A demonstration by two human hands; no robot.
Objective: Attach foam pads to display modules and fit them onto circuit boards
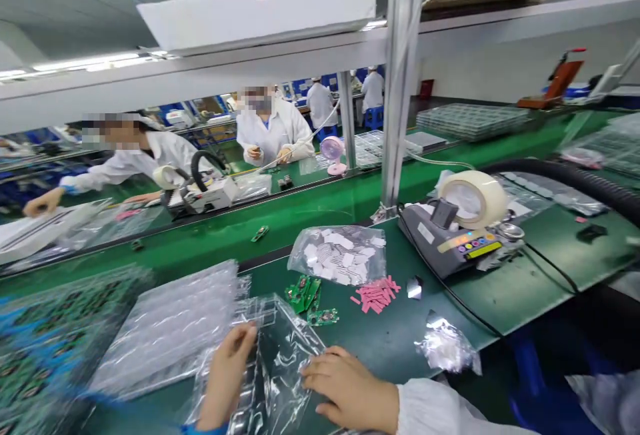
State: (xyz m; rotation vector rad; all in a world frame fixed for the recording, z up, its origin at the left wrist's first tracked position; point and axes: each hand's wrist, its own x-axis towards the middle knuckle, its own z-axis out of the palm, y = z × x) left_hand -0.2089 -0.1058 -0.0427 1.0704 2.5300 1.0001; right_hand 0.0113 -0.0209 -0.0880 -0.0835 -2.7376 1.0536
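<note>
My left hand [227, 372] is closed, thumb and fingers pinched at the left edge of a clear plastic bag [290, 335]. My right hand [353, 388] lies on the bag's right side with its fingers stretched out, in a white sleeve. Beneath and beside my left hand is a clear blister tray [247, 395], partly covered by hand and bag. Just beyond the bag lie several small green circuit boards [303, 294]. Right of them is a heap of pink strips [377, 295], with an open bag of white pieces [340, 255] behind.
Stacked white trays [173, 322] and trays of circuit boards [40, 348] fill the left. A tape dispenser [445, 235] with a black cable and a shiny silver packet [447, 345] are at right. A metal post [397, 88] rises behind the bench; co-workers [273, 132] sit across the green conveyor [320, 212].
</note>
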